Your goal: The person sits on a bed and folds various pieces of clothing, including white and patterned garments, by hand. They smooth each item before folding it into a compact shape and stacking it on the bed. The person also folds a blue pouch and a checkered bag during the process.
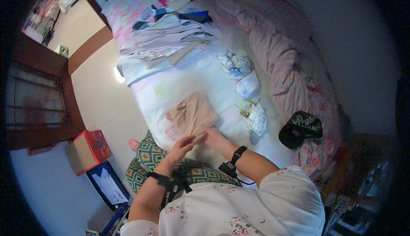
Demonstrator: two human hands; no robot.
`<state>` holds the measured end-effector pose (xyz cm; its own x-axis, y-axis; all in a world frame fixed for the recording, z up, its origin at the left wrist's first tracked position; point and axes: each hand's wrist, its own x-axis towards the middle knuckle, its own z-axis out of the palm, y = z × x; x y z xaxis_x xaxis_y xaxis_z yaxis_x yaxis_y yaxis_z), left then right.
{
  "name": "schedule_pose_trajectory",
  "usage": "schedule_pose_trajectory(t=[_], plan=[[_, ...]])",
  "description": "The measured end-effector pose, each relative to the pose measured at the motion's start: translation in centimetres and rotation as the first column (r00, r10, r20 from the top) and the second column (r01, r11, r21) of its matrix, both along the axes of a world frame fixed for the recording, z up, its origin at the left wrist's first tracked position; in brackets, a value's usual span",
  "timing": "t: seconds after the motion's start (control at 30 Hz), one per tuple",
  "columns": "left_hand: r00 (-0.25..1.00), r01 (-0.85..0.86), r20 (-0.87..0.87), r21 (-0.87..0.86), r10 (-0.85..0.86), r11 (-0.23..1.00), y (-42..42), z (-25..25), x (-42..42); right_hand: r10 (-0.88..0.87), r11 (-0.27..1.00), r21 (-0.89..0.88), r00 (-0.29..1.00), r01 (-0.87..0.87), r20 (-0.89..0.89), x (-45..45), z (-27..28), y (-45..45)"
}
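A beige cloth garment (197, 112) lies partly spread on the bed (150, 98) before me, wrinkled at its far left corner. My left hand (182, 144) pinches the garment's near edge between thumb and fingers. Close beside it on the right, my right hand (216, 138) grips the same edge, its fingertips partly hidden by the cloth. A short fold of the fabric shows between the two hands. Black straps circle both wrists, and a small black device hangs by the right one.
Beyond the garment lies a heap of light clothes (163, 39). To the right are a patterned cloth bundle (235, 63), a white folded cloth (247, 85), white lacy items (256, 119), a camouflage cap (301, 128) and a crumpled pink quilt (282, 63). A red box (96, 148) stands left of the bed.
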<state>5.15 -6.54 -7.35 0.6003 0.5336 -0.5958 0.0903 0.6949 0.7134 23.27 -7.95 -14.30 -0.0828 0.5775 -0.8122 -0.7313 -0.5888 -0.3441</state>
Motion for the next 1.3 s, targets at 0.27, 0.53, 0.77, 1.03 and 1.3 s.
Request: schedule_pose_trajectory(t=[0.27,0.53,0.77,1.03,1.3], plan=[[1.000,0.012,0.003,0.038,-0.013,0.999,0.1,1.4,0.4,0.137,0.983,0.023,0.820,-0.180,0.556,7.6,-1.3,-8.0],[0.944,-0.224,-0.218,0.130,0.248,0.966,1.8,-2.3,-2.8,0.400,0.911,-0.150,0.911,-0.384,0.103,12.9,5.3,-15.6],[0.587,0.686,-0.805,0.548,0.081,0.479,5.2,-2.2,-3.5,0.975,-0.157,0.099,-0.138,-0.983,0.172,13.1,4.8,-6.7],[0.488,0.797,-0.866,0.391,-0.109,0.460,5.9,-4.6,-3.8,0.209,0.594,0.221,0.414,-0.773,0.886,-1.3,9.9,22.3],[0.636,0.656,-0.772,0.532,-0.013,0.536,5.4,-5.7,-4.1,0.056,0.924,0.298,0.856,-0.240,0.515,-2.7,8.1,35.7]])
